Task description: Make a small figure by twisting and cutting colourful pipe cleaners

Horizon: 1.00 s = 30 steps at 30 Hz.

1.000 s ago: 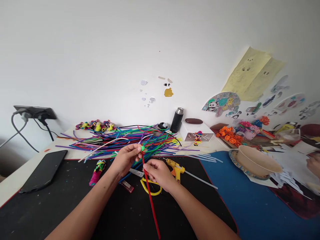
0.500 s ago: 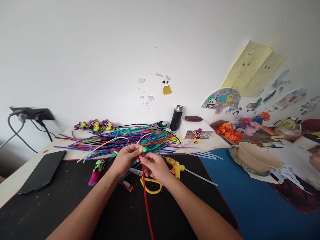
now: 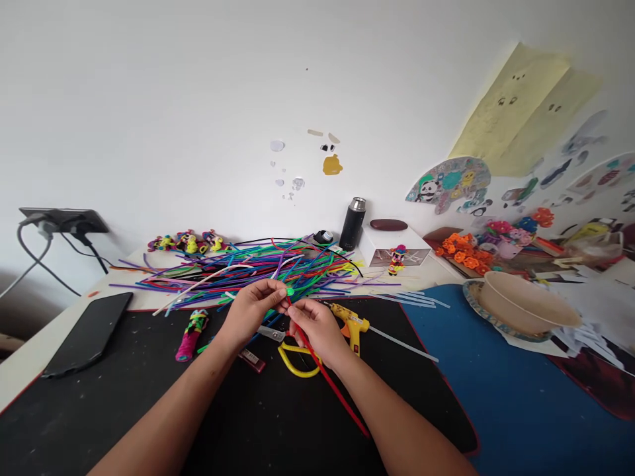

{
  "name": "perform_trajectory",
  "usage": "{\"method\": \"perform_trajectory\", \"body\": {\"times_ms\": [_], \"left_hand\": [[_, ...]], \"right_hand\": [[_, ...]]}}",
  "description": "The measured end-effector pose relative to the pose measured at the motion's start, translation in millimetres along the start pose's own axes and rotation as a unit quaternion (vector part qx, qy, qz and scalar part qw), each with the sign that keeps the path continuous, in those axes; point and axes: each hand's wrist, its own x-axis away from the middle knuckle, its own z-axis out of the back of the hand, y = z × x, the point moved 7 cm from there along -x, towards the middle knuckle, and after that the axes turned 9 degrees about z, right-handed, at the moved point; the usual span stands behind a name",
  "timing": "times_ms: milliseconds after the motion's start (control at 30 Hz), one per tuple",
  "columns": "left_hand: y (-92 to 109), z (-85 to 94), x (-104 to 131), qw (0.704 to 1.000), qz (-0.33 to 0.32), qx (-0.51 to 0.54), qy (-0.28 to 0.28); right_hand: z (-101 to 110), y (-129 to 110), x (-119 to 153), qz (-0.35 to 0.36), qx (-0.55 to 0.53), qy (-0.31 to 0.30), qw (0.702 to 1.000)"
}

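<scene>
The pipe cleaner (image 3: pixel 334 383) is long, slim, red.

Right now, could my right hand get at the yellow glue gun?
Probably yes: the glue gun lies close beside your right hand with nothing seen between, though that hand would likely need to release the red pipe cleaner first.

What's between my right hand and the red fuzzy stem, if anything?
Nothing visible stands between them: the right hand holds the red fuzzy stem directly, beside the left hand, which pinches a small green piece. The yellow-handled scissors lie beneath on the black mat, not between.
</scene>
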Motion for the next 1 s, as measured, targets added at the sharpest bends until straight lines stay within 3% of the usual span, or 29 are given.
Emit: {"method": "perform_trajectory", "body": {"times_ms": [167, 467, 700, 833, 1000], "left_hand": [[-1.1, -4.8, 1.4, 1.000, 0.008, -0.021, -0.011], [-8.7, -4.0, -1.7, 0.998, 0.033, 0.041, -0.018], [-1.7, -8.3, 1.3, 0.997, 0.023, -0.037, -0.070], [-4.3, -12.0, 2.1, 0.994, 0.022, -0.050, -0.095], [-2.7, -1.7, -1.4, 0.999, 0.001, -0.027, -0.046]], "right_hand": [[1.0, -1.9, 1.1, 0.003, 0.000, 0.001, 1.000], [0.2, -8.1, 3.4, 0.002, 0.026, -0.004, 1.000], [6.5, -4.9, 0.2, 0.015, -0.003, 0.036, 0.999], [5.5, 0.0, 0.5, 0.008, -0.003, 0.028, 1.000], [-5.7, -2.4, 9.1, -0.007, 0.003, -0.011, 1.000]]}}
